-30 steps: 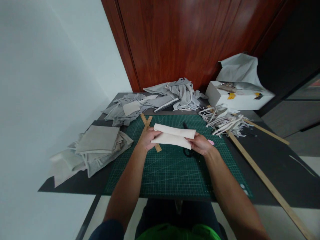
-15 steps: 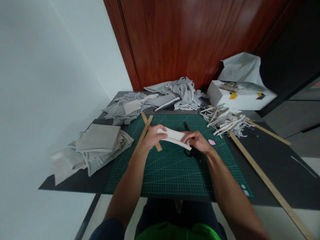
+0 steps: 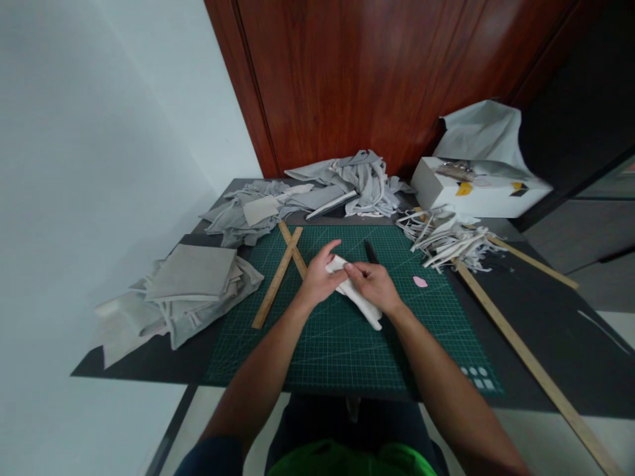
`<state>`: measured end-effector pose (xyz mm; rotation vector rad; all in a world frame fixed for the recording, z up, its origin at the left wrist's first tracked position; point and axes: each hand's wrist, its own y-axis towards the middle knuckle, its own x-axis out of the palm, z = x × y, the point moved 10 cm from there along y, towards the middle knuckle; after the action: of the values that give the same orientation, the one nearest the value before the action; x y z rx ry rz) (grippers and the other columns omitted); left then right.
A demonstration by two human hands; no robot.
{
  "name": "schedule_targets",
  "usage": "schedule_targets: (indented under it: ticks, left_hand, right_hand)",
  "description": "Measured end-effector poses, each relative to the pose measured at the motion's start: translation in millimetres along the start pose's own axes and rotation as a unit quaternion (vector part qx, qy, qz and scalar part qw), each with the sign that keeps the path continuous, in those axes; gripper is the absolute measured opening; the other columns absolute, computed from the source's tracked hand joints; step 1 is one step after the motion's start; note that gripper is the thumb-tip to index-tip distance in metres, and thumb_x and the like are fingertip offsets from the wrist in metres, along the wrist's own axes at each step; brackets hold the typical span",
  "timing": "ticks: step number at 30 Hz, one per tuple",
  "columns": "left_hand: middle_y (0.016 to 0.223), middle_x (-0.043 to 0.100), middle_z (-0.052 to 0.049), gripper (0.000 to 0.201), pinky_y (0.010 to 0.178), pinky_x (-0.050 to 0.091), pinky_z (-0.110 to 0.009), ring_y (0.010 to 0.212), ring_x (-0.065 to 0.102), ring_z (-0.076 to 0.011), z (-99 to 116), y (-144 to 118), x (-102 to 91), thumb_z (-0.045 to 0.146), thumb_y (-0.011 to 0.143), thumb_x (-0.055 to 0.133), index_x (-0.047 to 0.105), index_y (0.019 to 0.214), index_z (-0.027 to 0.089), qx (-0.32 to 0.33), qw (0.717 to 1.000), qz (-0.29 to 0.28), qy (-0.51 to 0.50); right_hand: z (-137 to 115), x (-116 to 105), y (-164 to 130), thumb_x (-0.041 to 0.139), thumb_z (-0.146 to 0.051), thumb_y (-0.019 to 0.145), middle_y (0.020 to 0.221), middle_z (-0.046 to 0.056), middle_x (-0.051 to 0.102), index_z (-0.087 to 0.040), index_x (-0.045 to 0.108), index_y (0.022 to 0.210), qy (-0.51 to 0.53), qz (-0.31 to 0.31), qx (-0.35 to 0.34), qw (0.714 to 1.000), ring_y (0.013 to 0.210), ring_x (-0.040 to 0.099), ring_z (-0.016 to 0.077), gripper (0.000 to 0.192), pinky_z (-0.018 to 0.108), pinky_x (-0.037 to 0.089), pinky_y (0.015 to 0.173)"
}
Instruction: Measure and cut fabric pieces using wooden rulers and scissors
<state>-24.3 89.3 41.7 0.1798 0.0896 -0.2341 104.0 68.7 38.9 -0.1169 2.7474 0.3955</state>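
Between my hands, over the green cutting mat (image 3: pixel 337 357), is a folded strip of white cloth (image 3: pixel 364 309), its lower end slanting toward me and to the right. My left hand (image 3: pixel 320 277) grips the upper left part, one finger sticking up past the cloth. The fingers of my right hand (image 3: pixel 372 285) are closed on the cloth's upper middle, right beside the left hand. Behind the right hand the dark blade of a pair of scissors (image 3: pixel 370 251) shows on the mat; their handles are hidden.
Two wooden rulers (image 3: pixel 278 281) cross on the mat's left. Stacked cloth pieces (image 3: pixel 193 274) lie farther left, grey scraps (image 3: pixel 364 182) along the back. At right are thin cloth strips (image 3: pixel 451 238), a long wooden ruler (image 3: pixel 516 344), a white box (image 3: pixel 489 192) and a pink scrap (image 3: pixel 419 281).
The cloth has turned from nearly level to a steep slant, its right end now lower. My right hand has shifted left, close to my left hand, which has moved slightly right and down.
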Motion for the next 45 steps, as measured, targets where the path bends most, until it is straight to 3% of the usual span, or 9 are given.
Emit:
schedule_targets:
  ticks: [5,9,13,17,25,33,39,42,45]
  left_hand:
    - [0.099,0.071,-0.003,0.079,0.072,0.052,-0.028,0.079,0.066,-0.0174,-22.3,3.7,-12.4,0.014,0.063,0.078,0.055,0.138,0.020,-0.065,0.991,0.109,-0.043]
    - [0.080,0.067,0.000,0.043,0.062,0.044,-0.025,0.071,0.061,-0.0154,-34.2,3.4,-10.7,0.007,0.054,0.064,0.069,0.095,0.016,-0.123,0.988,0.073,-0.057]
    - [0.059,0.051,0.004,0.015,0.051,0.030,-0.025,0.053,0.044,-0.0110,-34.4,-0.4,-12.1,0.013,0.052,0.056,0.057,0.066,0.019,-0.136,0.976,0.088,-0.143]
    - [0.066,0.056,0.003,0.017,0.058,0.038,-0.026,0.060,0.052,-0.0124,-29.2,-0.9,-2.0,0.020,0.058,0.066,0.053,0.070,0.019,-0.142,0.957,0.069,-0.243]
    - [0.070,0.058,0.006,0.037,0.058,0.037,-0.023,0.062,0.051,-0.0103,-11.8,1.3,-4.4,0.027,0.060,0.086,0.059,0.084,0.019,-0.067,0.986,0.018,-0.151]
    - [0.078,0.068,0.002,0.035,0.068,0.043,-0.025,0.073,0.059,-0.0142,-9.7,4.6,-17.7,0.013,0.056,0.071,0.070,0.090,0.017,-0.075,0.984,0.040,-0.155]
    - [0.071,0.059,0.002,0.004,0.064,0.039,-0.024,0.069,0.053,-0.0129,-16.3,6.6,-26.0,0.021,0.071,0.062,0.065,0.071,0.018,-0.048,0.991,0.083,-0.090]
    - [0.074,0.057,0.003,0.013,0.067,0.042,-0.024,0.072,0.053,-0.0130,-18.3,5.4,-27.9,0.030,0.082,0.063,0.059,0.077,0.020,-0.024,0.987,0.129,-0.093]
    - [0.073,0.053,0.004,0.026,0.063,0.040,-0.023,0.069,0.050,-0.0123,-9.8,2.9,-18.4,0.040,0.085,0.071,0.054,0.081,0.021,0.007,0.992,0.110,-0.054]
  right_hand:
    - [5.7,-20.6,1.2,0.058,-0.061,0.095,0.061,0.000,0.058,-0.021,0.071,0.074,0.009,0.088,-0.004,0.996,0.060,0.049,0.0160,0.047,0.029,0.035,0.057]
    - [13.1,-22.6,0.3,0.065,-0.057,0.090,0.075,0.002,0.070,-0.022,0.076,0.089,0.065,0.112,0.035,0.991,0.068,0.056,0.0188,0.037,0.030,0.041,0.061]
    - [22.3,-7.9,-2.5,0.076,-0.055,0.081,0.079,0.002,0.072,-0.024,0.075,0.095,0.179,0.091,0.085,0.976,0.066,0.057,0.0187,0.034,0.030,0.042,0.058]
    - [25.8,2.1,-5.4,0.079,-0.056,0.080,0.075,0.000,0.071,-0.024,0.074,0.096,0.288,0.083,0.110,0.948,0.062,0.057,0.0165,0.036,0.028,0.042,0.056]
    - [28.9,-4.3,-3.5,0.095,-0.049,0.063,0.076,-0.002,0.072,-0.022,0.072,0.083,0.323,0.097,0.131,0.932,0.064,0.060,0.0145,0.041,0.026,0.047,0.059]
    - [33.7,-6.4,-2.5,0.088,-0.058,0.071,0.073,0.000,0.073,-0.024,0.077,0.078,0.357,0.092,0.141,0.919,0.067,0.062,0.0187,0.037,0.031,0.048,0.064]
    - [38.2,-6.1,-0.1,0.083,-0.061,0.077,0.073,-0.001,0.070,-0.024,0.072,0.077,0.360,0.093,0.121,0.920,0.067,0.057,0.0165,0.039,0.028,0.045,0.063]
    - [30.6,-4.8,0.4,0.079,-0.062,0.081,0.080,-0.001,0.071,-0.024,0.072,0.083,0.339,0.087,0.093,0.932,0.071,0.059,0.0168,0.039,0.028,0.047,0.067]
    - [24.3,-7.3,-1.1,0.084,-0.056,0.078,0.090,0.000,0.074,-0.025,0.072,0.097,0.325,0.107,0.079,0.936,0.076,0.062,0.0174,0.038,0.030,0.050,0.070]
